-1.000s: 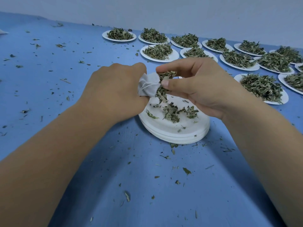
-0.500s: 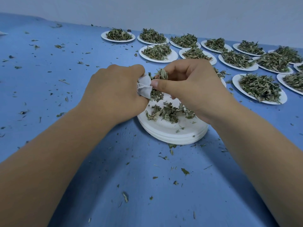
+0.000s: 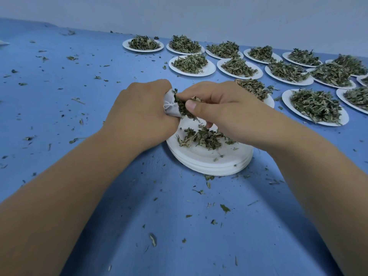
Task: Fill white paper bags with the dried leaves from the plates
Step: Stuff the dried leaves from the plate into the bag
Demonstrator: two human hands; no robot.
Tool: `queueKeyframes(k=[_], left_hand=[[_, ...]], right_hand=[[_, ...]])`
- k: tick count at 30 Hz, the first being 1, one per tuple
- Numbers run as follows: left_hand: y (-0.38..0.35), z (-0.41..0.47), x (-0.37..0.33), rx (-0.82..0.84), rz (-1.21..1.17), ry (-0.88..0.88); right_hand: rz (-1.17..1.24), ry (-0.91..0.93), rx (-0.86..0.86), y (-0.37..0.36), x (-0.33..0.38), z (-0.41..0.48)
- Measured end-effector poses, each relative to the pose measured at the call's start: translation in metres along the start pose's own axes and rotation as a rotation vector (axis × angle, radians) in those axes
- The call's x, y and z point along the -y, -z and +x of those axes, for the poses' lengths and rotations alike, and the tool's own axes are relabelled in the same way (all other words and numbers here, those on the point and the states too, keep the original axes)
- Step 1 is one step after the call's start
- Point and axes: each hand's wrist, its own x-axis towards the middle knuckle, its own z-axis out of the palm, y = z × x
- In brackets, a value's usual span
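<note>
My left hand (image 3: 139, 114) grips a small white paper bag (image 3: 170, 105) above a stack of white plates (image 3: 211, 162). My right hand (image 3: 225, 110) pinches a clump of dried leaves (image 3: 184, 107) and holds it against the bag's mouth. A small heap of loose dried leaves (image 3: 203, 137) lies on the top plate, just under my right hand. Most of the bag is hidden inside my left fist.
Several white plates heaped with dried leaves (image 3: 316, 105) stand in rows at the back and right of the blue table (image 3: 79, 92). Leaf crumbs are scattered over the table. A pale wall (image 3: 199, 14) runs behind the plates.
My right hand has kept working leaves into the bag's mouth. More leaves have dropped onto the top plate, and its heap has grown. My left hand stays in place.
</note>
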Motion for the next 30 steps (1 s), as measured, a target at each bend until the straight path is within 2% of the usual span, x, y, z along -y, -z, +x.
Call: queueKeyframes(k=[3, 12, 19, 22, 26, 28, 30], left_hand=[[-0.001, -0.001, -0.003, -0.013, -0.035, -0.062], [0.003, -0.005, -0.015, -0.008, 0.074, -0.175], [0.01, -0.005, -0.018, -0.058, 0.054, -0.19], [0.008, -0.004, -0.015, -0.058, 0.054, -0.164], [0.006, -0.002, -0.008, -0.034, 0.007, -0.125], [0.005, -0.002, -0.009, -0.039, 0.003, -0.14], [0.004, -0.002, -0.014, -0.034, 0.016, -0.163]], right_hand=[[-0.028, 0.05, -0.084, -0.005, -0.002, 0.001], [-0.016, 0.098, -0.328, -0.013, -0.001, 0.004], [0.023, 0.135, -0.284, -0.007, 0.001, 0.002], [-0.055, 0.158, -0.148, 0.0, 0.001, 0.001], [-0.129, 0.097, 0.0, 0.007, -0.003, -0.002], [-0.111, 0.12, -0.011, 0.004, -0.003, -0.002], [-0.076, 0.151, -0.093, 0.0, -0.004, 0.0]])
